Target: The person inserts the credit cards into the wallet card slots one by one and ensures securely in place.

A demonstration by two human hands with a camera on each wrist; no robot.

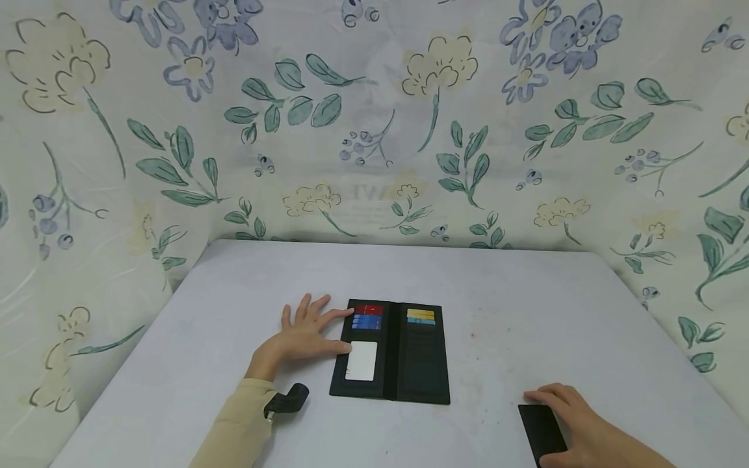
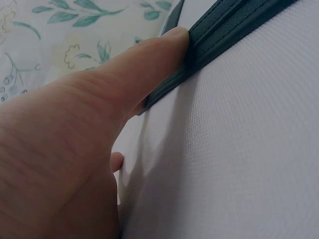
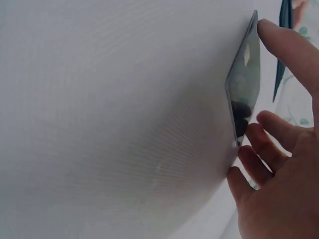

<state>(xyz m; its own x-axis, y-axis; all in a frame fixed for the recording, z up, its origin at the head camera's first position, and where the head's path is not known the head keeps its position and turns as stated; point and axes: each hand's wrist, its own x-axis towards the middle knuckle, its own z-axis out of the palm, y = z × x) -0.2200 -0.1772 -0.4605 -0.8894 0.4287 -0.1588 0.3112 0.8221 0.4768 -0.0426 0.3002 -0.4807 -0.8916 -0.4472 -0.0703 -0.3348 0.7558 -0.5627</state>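
Note:
An open black wallet (image 1: 424,364) lies on the white table. Red and blue cards (image 1: 367,320) and a white card (image 1: 361,361) fill its left side; yellow and light-blue cards (image 1: 421,316) show on the right. My left hand (image 1: 301,335), fingers spread, touches the wallet's left edge with thumb and index finger. In the left wrist view the thumb (image 2: 164,47) rests against that edge. At the lower right, my right hand (image 1: 579,426) is spread loosely around a flat, glossy black phone (image 1: 541,429). The right wrist view shows fingertips close to the phone's edges; firm contact is unclear.
The white table (image 1: 281,273) reaches back to a hanging cloth (image 1: 374,130) printed with flowers and leaves. A black strap-like piece (image 1: 287,400) sticks out at the left wrist, beside a beige sleeve (image 1: 234,426). Bare table lies between wallet and phone.

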